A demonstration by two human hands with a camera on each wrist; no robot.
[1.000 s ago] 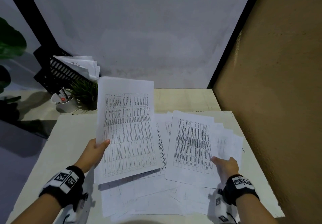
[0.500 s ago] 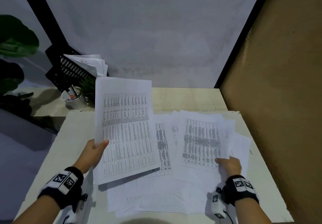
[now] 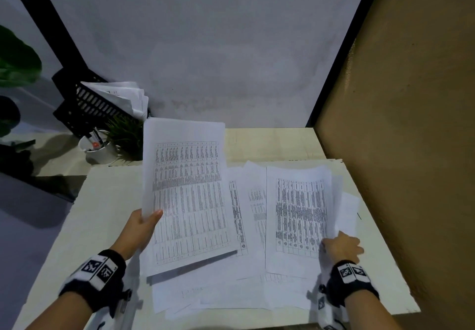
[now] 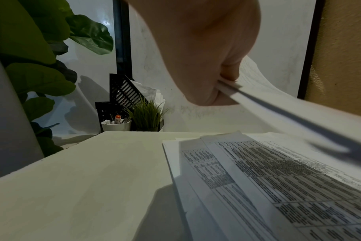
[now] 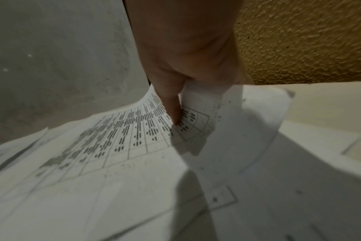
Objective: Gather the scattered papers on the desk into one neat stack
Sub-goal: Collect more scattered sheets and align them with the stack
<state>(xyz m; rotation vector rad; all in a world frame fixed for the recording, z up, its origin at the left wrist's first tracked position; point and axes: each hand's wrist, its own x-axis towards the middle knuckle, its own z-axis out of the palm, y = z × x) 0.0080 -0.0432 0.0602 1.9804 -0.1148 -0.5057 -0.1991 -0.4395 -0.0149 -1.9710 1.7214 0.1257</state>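
Note:
My left hand (image 3: 140, 229) pinches a thin stack of printed sheets (image 3: 187, 196) by its left edge and holds it lifted and tilted above the desk (image 3: 102, 216); in the left wrist view the stack's edge (image 4: 229, 88) sits between thumb and fingers. My right hand (image 3: 339, 246) pinches the right edge of another printed sheet (image 3: 298, 216), curling that edge up off the pile; the right wrist view has the thumb (image 5: 173, 104) on top of the sheet (image 5: 122, 140). More loose sheets (image 3: 231, 293) lie overlapped and askew under both.
At the back left stand a black file tray (image 3: 84, 101) holding papers, a white pen cup (image 3: 99, 149) and a small green plant (image 3: 126, 134). A brown textured wall (image 3: 411, 124) runs close along the desk's right side. Big leaves (image 4: 31, 48) hang at the far left.
The right hand has slid to the right edge of its sheet and lifted that edge, which now curls upward. The left hand keeps its stack raised, almost unmoved.

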